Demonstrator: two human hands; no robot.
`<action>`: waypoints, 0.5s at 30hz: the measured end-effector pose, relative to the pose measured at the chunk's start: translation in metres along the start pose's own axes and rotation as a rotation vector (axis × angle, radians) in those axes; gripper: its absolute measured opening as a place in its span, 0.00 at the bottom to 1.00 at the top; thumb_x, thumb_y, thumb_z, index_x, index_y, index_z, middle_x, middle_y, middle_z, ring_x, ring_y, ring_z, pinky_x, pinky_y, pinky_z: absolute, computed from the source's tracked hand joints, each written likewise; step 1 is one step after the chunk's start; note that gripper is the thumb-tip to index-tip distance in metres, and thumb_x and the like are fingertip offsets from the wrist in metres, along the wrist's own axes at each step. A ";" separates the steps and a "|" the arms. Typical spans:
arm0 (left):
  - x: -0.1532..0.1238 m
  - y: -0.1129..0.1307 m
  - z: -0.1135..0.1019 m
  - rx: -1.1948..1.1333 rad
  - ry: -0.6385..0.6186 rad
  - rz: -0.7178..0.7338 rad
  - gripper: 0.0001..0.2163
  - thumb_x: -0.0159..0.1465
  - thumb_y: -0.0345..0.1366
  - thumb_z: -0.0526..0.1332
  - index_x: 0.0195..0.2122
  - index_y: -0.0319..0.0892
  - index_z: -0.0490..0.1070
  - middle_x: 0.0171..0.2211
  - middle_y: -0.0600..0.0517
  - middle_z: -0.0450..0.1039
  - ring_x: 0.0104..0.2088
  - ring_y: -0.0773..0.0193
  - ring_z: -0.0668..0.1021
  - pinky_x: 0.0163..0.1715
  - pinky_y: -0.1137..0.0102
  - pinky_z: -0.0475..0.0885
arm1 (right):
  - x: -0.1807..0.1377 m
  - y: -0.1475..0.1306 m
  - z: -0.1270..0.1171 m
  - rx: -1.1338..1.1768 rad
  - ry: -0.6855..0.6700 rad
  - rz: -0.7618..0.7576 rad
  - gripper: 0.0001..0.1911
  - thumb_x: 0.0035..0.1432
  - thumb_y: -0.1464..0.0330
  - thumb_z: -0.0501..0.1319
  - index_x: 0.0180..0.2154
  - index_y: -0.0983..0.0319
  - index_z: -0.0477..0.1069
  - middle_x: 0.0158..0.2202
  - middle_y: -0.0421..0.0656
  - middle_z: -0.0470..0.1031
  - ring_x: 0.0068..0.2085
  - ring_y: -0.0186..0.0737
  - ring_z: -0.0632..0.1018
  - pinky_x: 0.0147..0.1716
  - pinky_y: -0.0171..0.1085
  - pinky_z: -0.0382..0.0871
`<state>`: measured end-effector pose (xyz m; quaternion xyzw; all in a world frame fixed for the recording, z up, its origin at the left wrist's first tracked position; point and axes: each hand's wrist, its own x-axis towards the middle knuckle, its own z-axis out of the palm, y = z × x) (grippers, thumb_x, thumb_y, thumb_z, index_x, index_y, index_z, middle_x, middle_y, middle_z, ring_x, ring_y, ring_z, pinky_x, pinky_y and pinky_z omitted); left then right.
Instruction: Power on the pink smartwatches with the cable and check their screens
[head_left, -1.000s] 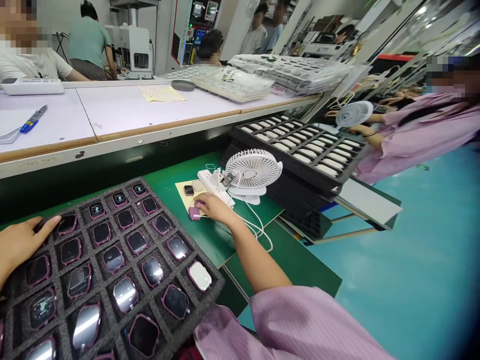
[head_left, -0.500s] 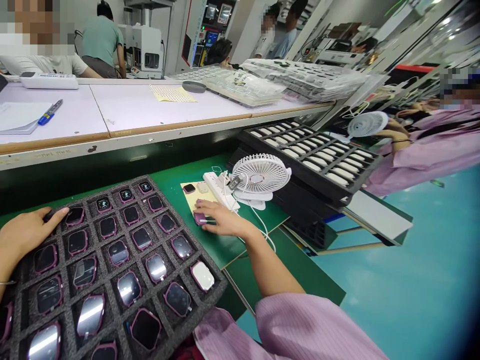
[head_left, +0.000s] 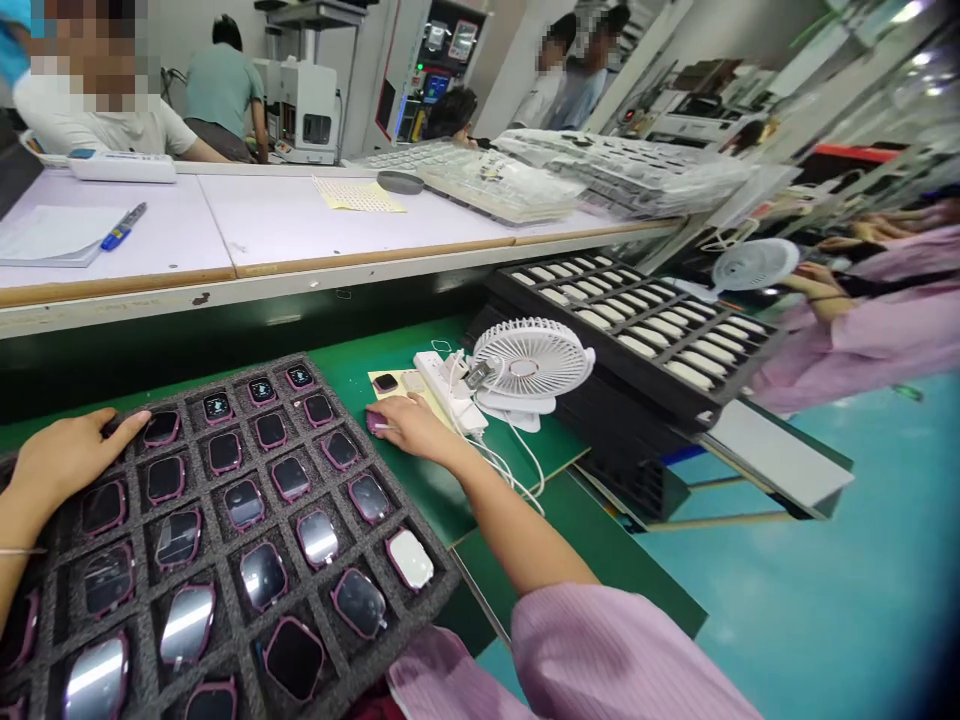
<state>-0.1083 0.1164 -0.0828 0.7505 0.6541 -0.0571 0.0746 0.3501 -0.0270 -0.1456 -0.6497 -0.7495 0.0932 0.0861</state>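
Note:
A dark grey foam tray (head_left: 315,640) fills the lower left of the head view. In its square pockets lie several watches with purple frames; a few at the far edge have lit screens, and one near the right corner (head_left: 411,558) shows a white face. My left hand (head_left: 71,455) is closed on the tray's far left edge, its thumb lying over the rim by a watch (head_left: 161,428). To the right of the tray, just above the green mat, my right hand (head_left: 414,425) pinches a small purple-framed watch (head_left: 375,422). The fingers hide part of it.
A yellow sheet (head_left: 435,402) with a dark watch (head_left: 385,382) lies beyond my right hand. Near it stand a white power strip (head_left: 442,390), cables and a white fan (head_left: 529,360). Farther right is a black tray of white pieces (head_left: 637,325). A shelf (head_left: 285,235) runs across the back; co-workers sit nearby.
My right hand has moved left toward the tray with the purple watch, away from the yellow sheet. The left hand stays at the tray's edge. The view has shifted slightly.

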 end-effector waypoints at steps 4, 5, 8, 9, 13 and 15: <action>-0.013 0.010 -0.005 -0.044 -0.012 -0.005 0.44 0.64 0.65 0.40 0.58 0.29 0.73 0.50 0.29 0.79 0.54 0.29 0.78 0.49 0.50 0.72 | 0.002 0.009 -0.009 0.000 0.076 -0.006 0.20 0.66 0.68 0.58 0.58 0.62 0.74 0.59 0.57 0.74 0.60 0.56 0.75 0.58 0.54 0.69; -0.016 0.010 -0.006 -0.089 0.028 0.005 0.43 0.64 0.64 0.40 0.55 0.31 0.76 0.48 0.31 0.80 0.52 0.31 0.79 0.48 0.51 0.73 | 0.006 0.006 -0.013 0.005 0.101 -0.014 0.21 0.67 0.69 0.55 0.58 0.63 0.73 0.58 0.57 0.75 0.59 0.56 0.76 0.58 0.55 0.70; -0.023 -0.001 -0.015 -0.202 0.118 0.058 0.38 0.67 0.58 0.37 0.51 0.35 0.78 0.49 0.38 0.81 0.52 0.43 0.80 0.50 0.61 0.73 | 0.025 -0.022 -0.029 0.044 0.141 -0.102 0.21 0.69 0.69 0.51 0.58 0.62 0.74 0.56 0.55 0.77 0.57 0.55 0.77 0.57 0.53 0.71; -0.027 -0.006 -0.020 -0.205 0.150 0.050 0.37 0.67 0.56 0.37 0.52 0.36 0.78 0.52 0.40 0.80 0.53 0.46 0.79 0.51 0.63 0.72 | 0.034 -0.038 -0.034 0.058 0.134 -0.155 0.20 0.70 0.68 0.51 0.57 0.62 0.74 0.55 0.55 0.77 0.56 0.54 0.77 0.57 0.52 0.71; -0.055 -0.024 -0.042 -0.122 0.216 0.021 0.33 0.68 0.54 0.40 0.50 0.33 0.76 0.50 0.39 0.79 0.50 0.47 0.79 0.50 0.64 0.70 | 0.075 -0.117 -0.047 0.087 0.001 -0.409 0.18 0.69 0.70 0.53 0.55 0.64 0.75 0.55 0.53 0.78 0.56 0.52 0.78 0.58 0.51 0.71; -0.074 -0.031 -0.052 -0.068 0.189 0.023 0.31 0.67 0.55 0.44 0.45 0.33 0.77 0.42 0.39 0.80 0.44 0.46 0.80 0.43 0.62 0.71 | 0.099 -0.160 -0.047 0.107 -0.061 -0.507 0.16 0.69 0.69 0.55 0.53 0.61 0.77 0.53 0.48 0.79 0.56 0.48 0.78 0.59 0.46 0.70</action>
